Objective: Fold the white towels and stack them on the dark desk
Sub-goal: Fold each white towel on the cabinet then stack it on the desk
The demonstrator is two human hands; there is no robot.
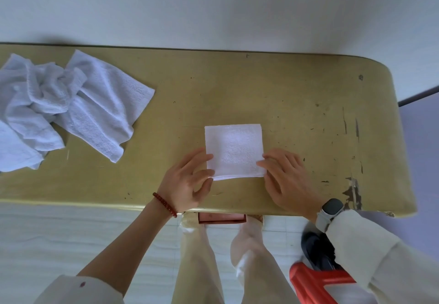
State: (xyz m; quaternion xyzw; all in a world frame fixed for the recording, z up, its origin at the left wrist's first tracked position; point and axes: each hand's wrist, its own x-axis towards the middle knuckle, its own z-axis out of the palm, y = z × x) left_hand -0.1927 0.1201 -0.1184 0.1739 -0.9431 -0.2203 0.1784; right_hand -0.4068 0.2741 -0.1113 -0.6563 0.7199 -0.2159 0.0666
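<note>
No text, label, brand, number or sign can be read anywhere.

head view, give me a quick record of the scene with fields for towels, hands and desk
folded towel: white square flat on the desk, near the front edge
unfolded towels: crumpled white pile at the desk's left end
left hand: fingers touching the folded towel's left edge
right hand: fingers on its right edge
desk: worn yellowish top, chipped at the right end
stack: only one folded towel
</note>
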